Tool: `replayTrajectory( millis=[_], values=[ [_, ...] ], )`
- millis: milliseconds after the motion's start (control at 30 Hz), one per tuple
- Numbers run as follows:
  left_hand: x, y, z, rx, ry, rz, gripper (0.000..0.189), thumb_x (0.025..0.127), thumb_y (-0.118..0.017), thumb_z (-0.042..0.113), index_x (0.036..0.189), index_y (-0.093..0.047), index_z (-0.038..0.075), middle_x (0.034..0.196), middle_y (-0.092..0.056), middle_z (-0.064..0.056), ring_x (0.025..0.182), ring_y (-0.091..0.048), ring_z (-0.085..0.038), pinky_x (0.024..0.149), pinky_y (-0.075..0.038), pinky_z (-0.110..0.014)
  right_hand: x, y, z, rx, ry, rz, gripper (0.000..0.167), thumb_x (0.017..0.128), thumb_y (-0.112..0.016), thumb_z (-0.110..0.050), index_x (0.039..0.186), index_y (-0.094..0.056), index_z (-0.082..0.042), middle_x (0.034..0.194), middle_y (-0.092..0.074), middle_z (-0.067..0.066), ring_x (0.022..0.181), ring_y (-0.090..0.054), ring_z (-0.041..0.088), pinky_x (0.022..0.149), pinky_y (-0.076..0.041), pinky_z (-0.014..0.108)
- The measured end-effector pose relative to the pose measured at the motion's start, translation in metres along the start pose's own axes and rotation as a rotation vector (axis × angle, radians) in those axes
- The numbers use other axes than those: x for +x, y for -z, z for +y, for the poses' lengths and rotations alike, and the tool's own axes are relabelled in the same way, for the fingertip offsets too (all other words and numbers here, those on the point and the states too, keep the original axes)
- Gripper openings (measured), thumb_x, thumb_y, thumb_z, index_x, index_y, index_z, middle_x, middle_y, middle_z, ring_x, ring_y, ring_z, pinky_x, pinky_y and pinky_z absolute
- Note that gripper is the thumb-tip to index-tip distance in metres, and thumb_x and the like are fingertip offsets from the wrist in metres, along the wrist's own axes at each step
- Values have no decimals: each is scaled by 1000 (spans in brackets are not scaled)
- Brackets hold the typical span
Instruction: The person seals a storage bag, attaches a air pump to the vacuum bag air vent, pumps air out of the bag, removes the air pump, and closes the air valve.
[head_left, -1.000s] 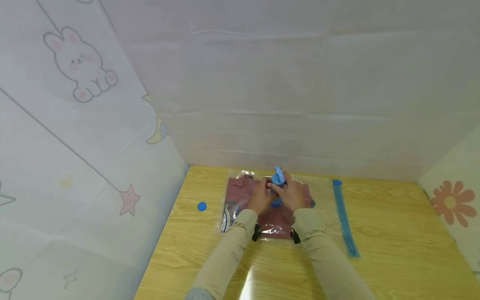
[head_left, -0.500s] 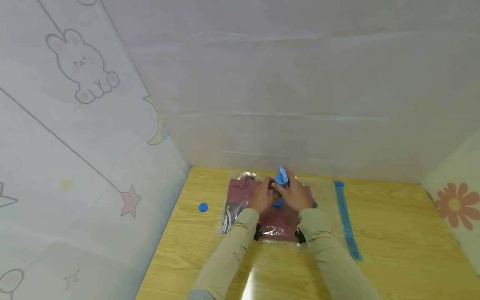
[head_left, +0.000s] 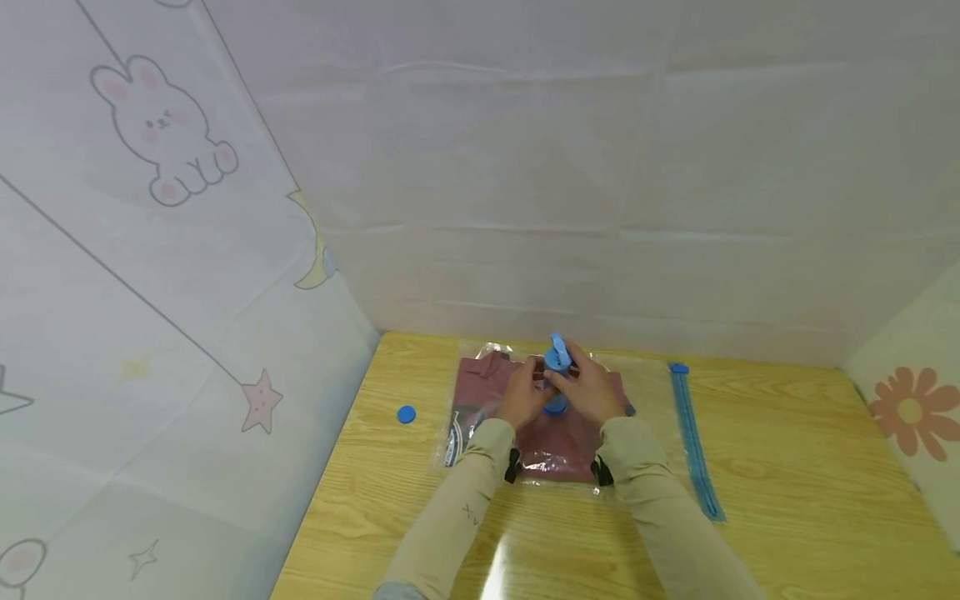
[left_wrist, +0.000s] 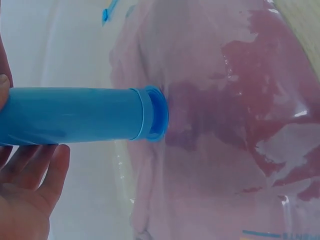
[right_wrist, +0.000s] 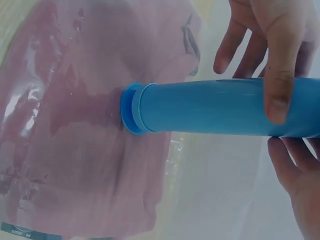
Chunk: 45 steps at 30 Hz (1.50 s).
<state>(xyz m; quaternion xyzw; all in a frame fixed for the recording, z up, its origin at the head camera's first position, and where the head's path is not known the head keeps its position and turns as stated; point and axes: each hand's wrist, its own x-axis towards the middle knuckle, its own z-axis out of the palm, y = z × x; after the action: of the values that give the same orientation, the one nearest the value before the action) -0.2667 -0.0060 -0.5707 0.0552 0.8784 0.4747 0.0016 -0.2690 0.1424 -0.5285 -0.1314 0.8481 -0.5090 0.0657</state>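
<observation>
A blue hand pump (head_left: 557, 360) stands nearly upright on a clear plastic storage bag (head_left: 651, 392) with a folded maroon garment (head_left: 483, 379) inside. Its lower end meets a round blue valve (left_wrist: 163, 114) on the bag's face, as the left wrist view shows. My left hand (head_left: 522, 392) grips the barrel from the left, its thumb lying across the pump in the right wrist view. From the right, my right hand (head_left: 592, 393) holds the barrel, with fingertips (right_wrist: 280, 152) against its side. The pump's light blue handle sticks up above both hands.
A round blue cap (head_left: 406, 414) lies on the wooden table (head_left: 360, 500), left of the bag. The bag's blue zip strip (head_left: 693, 450) runs along its right end, with a slider (head_left: 679, 368) at the far corner. Printed walls (head_left: 480, 283) enclose the table.
The pump's top tipped slightly right half a second ago and has come back left. Both hands keep their hold on it, and the bag lies in the same place.
</observation>
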Motion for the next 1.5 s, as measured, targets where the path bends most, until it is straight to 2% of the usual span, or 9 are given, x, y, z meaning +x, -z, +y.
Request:
replayTrajectory(
  millis=[167, 300, 500, 633, 900, 1100, 1300, 1400, 1500],
  values=[
    [1, 0, -3, 1, -27, 4, 48, 90, -68, 29, 131, -51, 10, 130, -62, -9, 119, -60, -22, 95, -52, -31, 1, 0, 0, 15, 11, 30, 67, 93, -65, -30, 150, -33, -13, 141, -50, 21, 127, -52, 40, 98, -50, 49],
    [2, 2, -3, 23, -45, -11, 48, 91, -67, 31, 132, -51, 12, 131, -61, -9, 119, -60, -25, 97, -52, -33, 1, -2, -1, 6, -3, 70, 65, 91, -67, -33, 145, -38, -11, 136, -53, 21, 125, -54, 38, 99, -50, 48],
    [2, 6, -6, 19, -86, -39, 51, 91, -66, 33, 135, -50, 12, 134, -60, -8, 120, -60, -27, 98, -52, -36, 2, -5, -1, -39, -14, 136, 58, 87, -72, -34, 132, -44, -9, 122, -59, 17, 108, -60, 33, 89, -52, 47],
    [1, 7, -7, -17, -73, -44, 53, 89, -69, 32, 136, -50, 14, 134, -59, -6, 118, -60, -25, 97, -52, -37, 2, -8, -2, -33, -32, 173, 55, 85, -74, -34, 124, -46, -9, 119, -59, 16, 107, -60, 33, 88, -52, 47],
    [1, 4, -6, 24, -63, -50, 52, 88, -70, 27, 136, -50, 16, 133, -60, -4, 115, -63, -24, 95, -53, -33, 1, -13, 0, -37, -61, 227, 54, 83, -75, -36, 117, -46, -6, 114, -57, 16, 105, -59, 33, 87, -51, 46],
    [-1, 5, -8, -17, -45, -67, 51, 89, -70, 29, 135, -52, 16, 134, -59, -5, 120, -60, -26, 98, -51, -34, -2, -7, 0, -65, -71, 220, 54, 85, -72, -42, 124, -48, -11, 119, -61, 14, 106, -61, 32, 85, -53, 47],
    [-3, 5, -15, 6, -6, -90, 57, 89, -71, 27, 139, -48, 12, 133, -59, -10, 120, -59, -27, 100, -50, -35, -3, 1, -2, -136, -75, 182, 62, 88, -68, -44, 139, -46, -16, 125, -63, 15, 110, -62, 35, 89, -51, 52],
    [-1, 5, -16, 8, -4, -97, 61, 90, -70, 22, 144, -43, 12, 133, -59, -11, 121, -59, -29, 100, -50, -36, -1, 3, -2, -108, -43, 115, 66, 91, -64, -41, 147, -37, -17, 134, -58, 17, 120, -58, 38, 95, -49, 54],
    [0, 6, -13, 16, -11, -100, 61, 90, -68, 19, 145, -41, 13, 135, -59, -11, 121, -59, -29, 100, -50, -36, 1, 4, -1, 9, 12, 43, 66, 95, -61, -30, 151, -28, -16, 142, -48, 20, 129, -49, 41, 102, -45, 55]
  ],
)
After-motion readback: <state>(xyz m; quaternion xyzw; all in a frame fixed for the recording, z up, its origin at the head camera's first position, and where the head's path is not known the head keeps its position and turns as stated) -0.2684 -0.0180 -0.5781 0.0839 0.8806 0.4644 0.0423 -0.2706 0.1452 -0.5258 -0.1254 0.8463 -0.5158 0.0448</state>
